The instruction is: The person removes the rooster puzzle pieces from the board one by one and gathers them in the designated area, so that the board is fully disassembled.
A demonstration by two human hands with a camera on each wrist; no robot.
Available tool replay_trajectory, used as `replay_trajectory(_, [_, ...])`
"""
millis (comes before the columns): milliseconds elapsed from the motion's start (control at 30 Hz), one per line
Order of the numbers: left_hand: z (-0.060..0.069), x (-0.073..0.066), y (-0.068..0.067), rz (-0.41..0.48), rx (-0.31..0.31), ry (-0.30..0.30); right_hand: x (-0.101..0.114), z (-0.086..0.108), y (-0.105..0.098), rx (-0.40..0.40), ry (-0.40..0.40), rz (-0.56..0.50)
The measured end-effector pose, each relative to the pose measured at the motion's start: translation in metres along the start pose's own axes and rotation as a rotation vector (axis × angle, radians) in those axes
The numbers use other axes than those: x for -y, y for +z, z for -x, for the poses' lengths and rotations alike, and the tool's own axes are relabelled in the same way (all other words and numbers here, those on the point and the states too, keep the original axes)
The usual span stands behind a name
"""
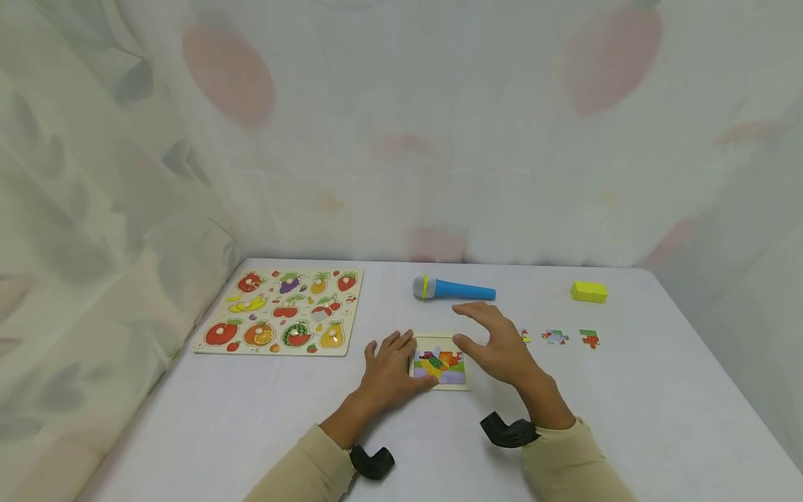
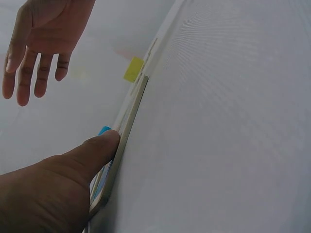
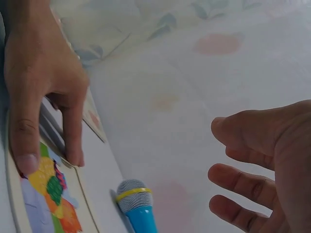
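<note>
Well, the small wooden tray [image 1: 437, 343] lies flat in the middle of the worktop [image 1: 627, 418], right in front of the person, with brightly coloured picture pieces [image 1: 448, 377] in it. They fill the nearer part: purple along the near side, then yellow, green and orange, while a pale strip of the tray shows at the far side. Its near edge runs left to right before the person; I can't judge which of its sides is longer.

The left hand [image 1: 390, 373] rests on the tray's left side, fingers spread, its thumb pressing at the near edge and a fingertip at the far one. The right hand [image 1: 502, 348] hangs in the air by the tray's right side, thumb well away from the loosely bent fingers, holding nothing.

Just past it, to the right, three loose pieces [image 1: 555, 337] lie in a left-to-right row, the nearest partly hidden by the hand. Over on the left, a larger board [image 1: 295, 351] carries rows of colourful fruit, its long axis running left to right. Behind the tray, a blue toy microphone [image 1: 464, 290] lies lengthwise across, its grey head pointing left, and a yellow block [image 1: 588, 293] sits farther right.
</note>
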State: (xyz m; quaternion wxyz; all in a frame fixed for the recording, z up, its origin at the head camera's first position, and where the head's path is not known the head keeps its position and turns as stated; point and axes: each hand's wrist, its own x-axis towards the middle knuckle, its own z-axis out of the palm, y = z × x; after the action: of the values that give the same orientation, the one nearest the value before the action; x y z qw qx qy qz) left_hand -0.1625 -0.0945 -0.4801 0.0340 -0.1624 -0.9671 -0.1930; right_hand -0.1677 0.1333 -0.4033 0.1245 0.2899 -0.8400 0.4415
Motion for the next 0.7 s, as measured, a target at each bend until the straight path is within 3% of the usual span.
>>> replay_trajectory(167, [0.001,0.000,0.000,-0.003,-0.008,0.000,-0.005,-0.003,0.016,0.012,-0.007,-0.005])
replay_trajectory(700, [0.000,0.000,-0.001,-0.004,-0.022,0.023,-0.022,-0.004,0.052,0.101,0.109,-0.079])
